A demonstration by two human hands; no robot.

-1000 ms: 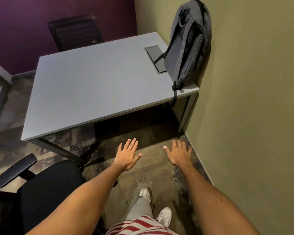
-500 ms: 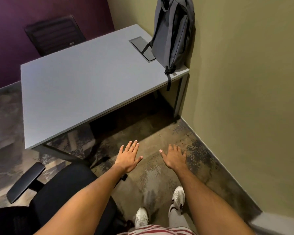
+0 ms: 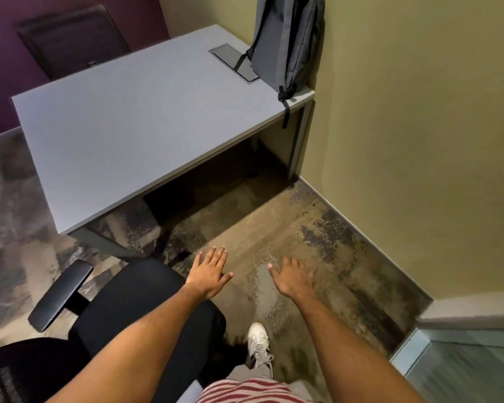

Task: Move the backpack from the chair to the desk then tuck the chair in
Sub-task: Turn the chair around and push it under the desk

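A grey backpack (image 3: 285, 42) stands upright on the far right corner of the grey desk (image 3: 134, 123), leaning against the olive wall, one strap hanging over the desk edge. The black office chair (image 3: 134, 309) is at the lower left, pulled out from the desk, its seat bare and one armrest (image 3: 60, 295) showing. My left hand (image 3: 210, 273) hovers flat just past the seat's front right edge, fingers spread, holding nothing. My right hand (image 3: 293, 276) is held out over the carpet, also empty with fingers apart.
A second dark chair (image 3: 73, 39) stands behind the desk by the purple wall. A cable hatch (image 3: 234, 64) is set into the desktop beside the backpack. The olive wall (image 3: 419, 141) runs close on the right. My white shoe (image 3: 259, 349) is on the carpet.
I have stepped back and turned slightly, so the desk and backpack look farther off and more of the black chair shows under my left arm. Both hands stay empty.
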